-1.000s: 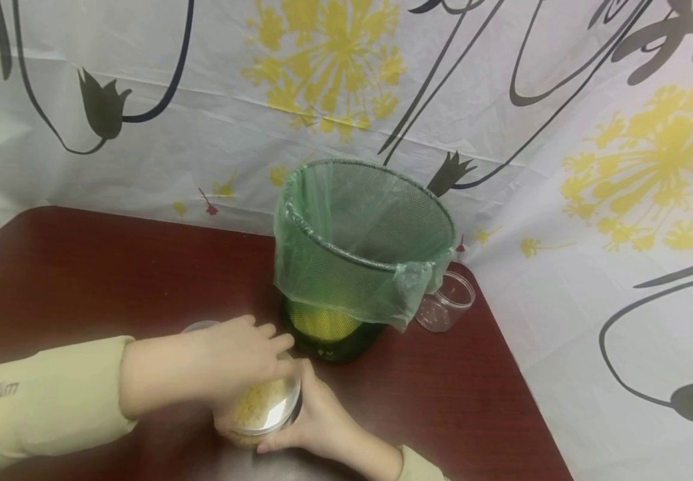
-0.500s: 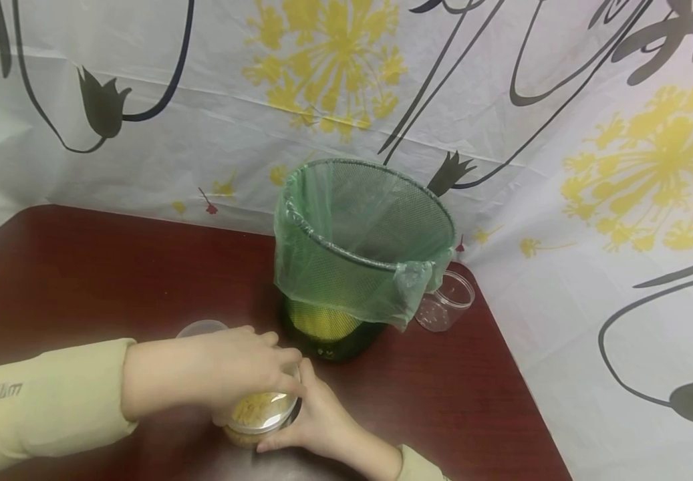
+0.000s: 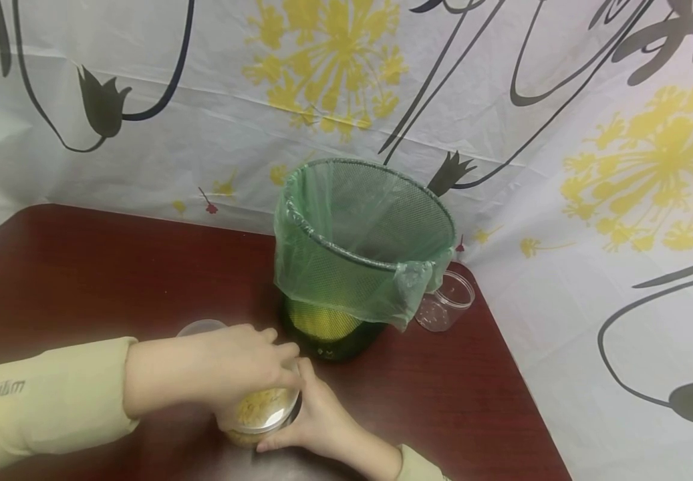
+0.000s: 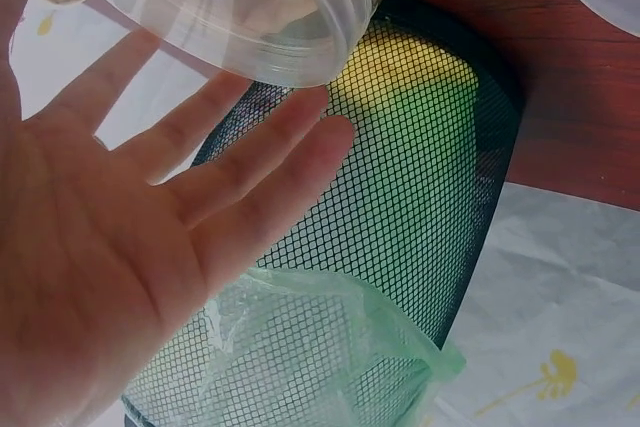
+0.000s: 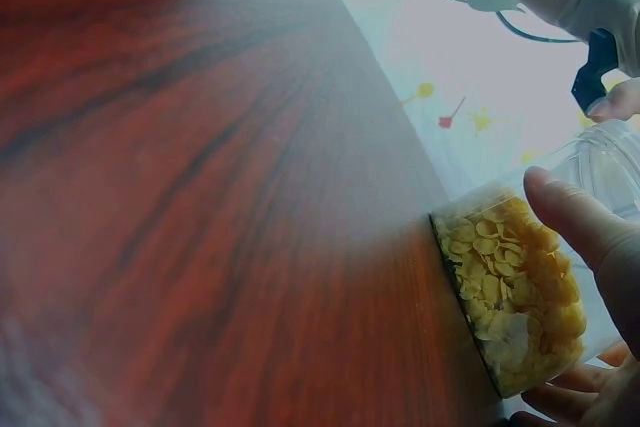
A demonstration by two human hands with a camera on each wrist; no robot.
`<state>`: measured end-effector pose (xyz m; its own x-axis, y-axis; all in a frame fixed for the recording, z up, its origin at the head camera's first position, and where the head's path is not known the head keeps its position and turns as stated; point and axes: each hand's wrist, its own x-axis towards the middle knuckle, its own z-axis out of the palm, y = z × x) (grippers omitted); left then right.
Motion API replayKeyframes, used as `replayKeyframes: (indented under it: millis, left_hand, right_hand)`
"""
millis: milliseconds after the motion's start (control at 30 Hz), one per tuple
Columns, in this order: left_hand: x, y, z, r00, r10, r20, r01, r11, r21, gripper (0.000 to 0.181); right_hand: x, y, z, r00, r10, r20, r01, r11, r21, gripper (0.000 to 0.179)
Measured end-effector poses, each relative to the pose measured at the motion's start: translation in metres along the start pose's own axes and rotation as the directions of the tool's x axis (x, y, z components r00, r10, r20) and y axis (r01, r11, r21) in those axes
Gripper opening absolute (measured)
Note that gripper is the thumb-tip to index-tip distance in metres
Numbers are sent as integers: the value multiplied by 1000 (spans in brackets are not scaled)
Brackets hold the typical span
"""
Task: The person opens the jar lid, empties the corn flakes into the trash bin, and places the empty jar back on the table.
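Observation:
Near the front of the table, a clear plastic jar is part filled with yellow flake-like pieces. My right hand grips its side, with the thumb along the wall and fingers round the other side. Over the top lies my left hand, holding the clear lid by its edge. Seen from the left wrist, several fingers are extended with their tips close to the lid's rim. The left thumb is mostly hidden in the head view.
Just behind the hands stands a mesh wastebasket lined with a green plastic bag. To its right is an uncapped clear jar. A translucent disc lies partly behind the left wrist. A patterned sheet hangs behind the table.
My left hand has shifted slightly on the lid and its fingers have drawn closer together. More of the disc shows behind the wrist. The right hand keeps its hold on the jar.

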<state>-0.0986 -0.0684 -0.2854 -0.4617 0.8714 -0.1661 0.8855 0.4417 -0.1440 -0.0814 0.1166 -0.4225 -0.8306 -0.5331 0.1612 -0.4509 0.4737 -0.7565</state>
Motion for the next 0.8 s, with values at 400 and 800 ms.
replayKeyframes:
  millis: [400,800]
  left_hand:
    - [2,-1,4,996,-33,-82,34,999,6,74]
    - [4,1,6,993,-95,-70,96,995,0,75]
  right_hand:
    - [1,4,1,999,-45,-10,45,999,9,99]
    - [1,3,1,1000,-5,-3,5,1000,3,101]
